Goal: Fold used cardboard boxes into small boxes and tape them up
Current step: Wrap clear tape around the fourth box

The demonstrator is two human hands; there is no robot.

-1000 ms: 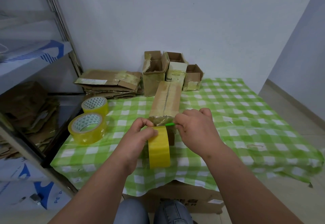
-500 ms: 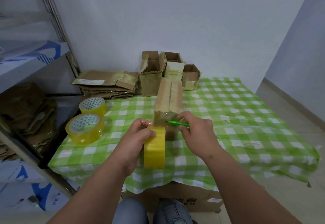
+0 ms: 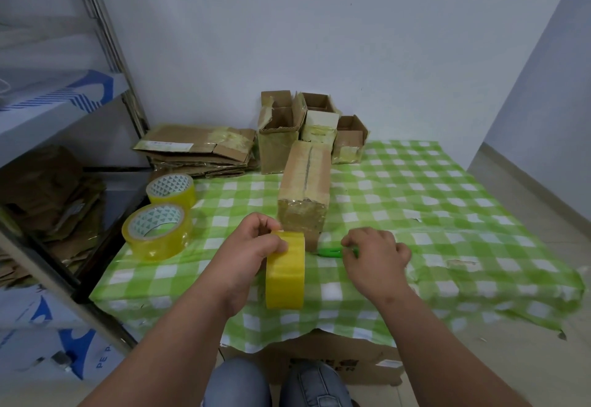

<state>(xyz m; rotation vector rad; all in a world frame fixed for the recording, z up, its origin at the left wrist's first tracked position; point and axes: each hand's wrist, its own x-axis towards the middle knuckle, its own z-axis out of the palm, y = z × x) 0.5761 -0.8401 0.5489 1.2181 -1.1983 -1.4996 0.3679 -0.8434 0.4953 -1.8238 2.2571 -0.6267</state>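
Head view: I see my left hand (image 3: 256,243) gripping a yellow tape roll (image 3: 285,274) held on edge, fingers curled over its top, just in front of the near end of the taped box (image 3: 303,195). That box lies lengthwise on the green checked tablecloth (image 3: 447,215), its near end wrapped in tape. My right hand (image 3: 375,253) sits low on the cloth to the box's right, fingers curled around a green cutter (image 3: 331,252) whose tip points toward the box's bottom corner. Two more tape rolls (image 3: 160,230) lie at the left edge. Flattened cardboard (image 3: 198,151) and several open small boxes (image 3: 307,125) stand by the wall.
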